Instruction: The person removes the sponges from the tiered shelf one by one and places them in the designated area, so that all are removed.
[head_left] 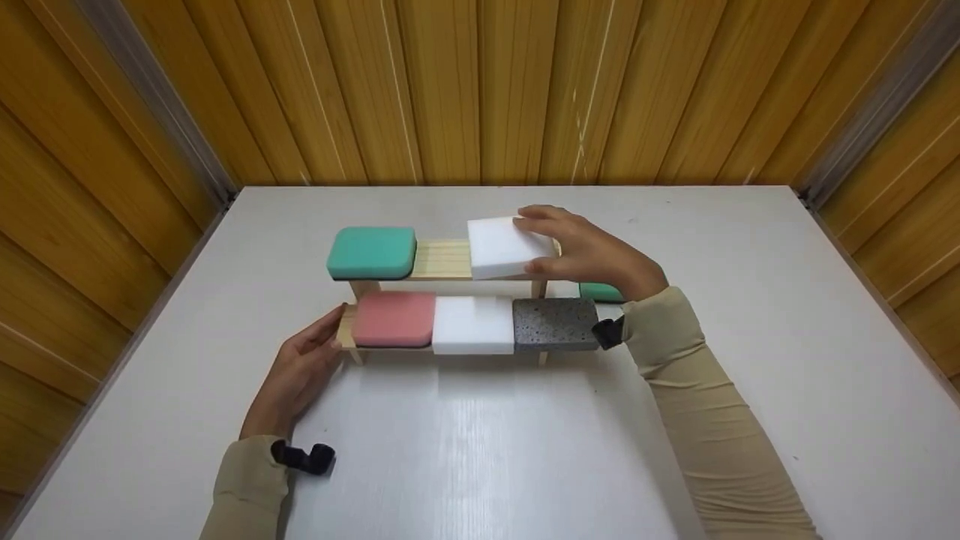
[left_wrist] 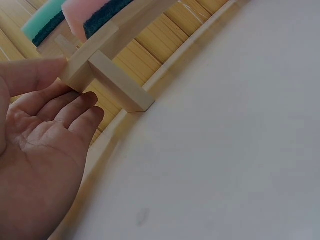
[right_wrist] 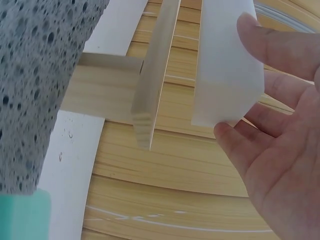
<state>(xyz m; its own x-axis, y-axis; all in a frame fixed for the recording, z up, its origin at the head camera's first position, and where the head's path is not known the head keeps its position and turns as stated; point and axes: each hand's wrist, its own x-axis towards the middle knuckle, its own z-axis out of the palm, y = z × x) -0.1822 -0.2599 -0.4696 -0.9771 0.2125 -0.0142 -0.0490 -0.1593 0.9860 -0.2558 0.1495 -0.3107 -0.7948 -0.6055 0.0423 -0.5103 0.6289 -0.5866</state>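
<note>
A white sponge block [head_left: 499, 251] is in the grip of my right hand [head_left: 596, 251], thumb on the near side and fingers on the far side. In the right wrist view a gap shows between this block and the upper board of a two-tier wooden rack [head_left: 442, 259]. My left hand [head_left: 296, 371] pinches the left end of the rack's lower board, thumb against it and fingers beneath. A green sponge [head_left: 373, 253] sits at the upper tier's left. Along the lower tier lie a pink sponge [head_left: 394, 319], another white sponge block [head_left: 473, 325] and a grey pitted block [head_left: 555, 324].
A second green sponge [head_left: 600, 292] lies on the white table [head_left: 750, 360], behind the grey block and partly hidden by my right wrist. Yellow wood-patterned panels [head_left: 480, 90] stand behind the table and at both sides.
</note>
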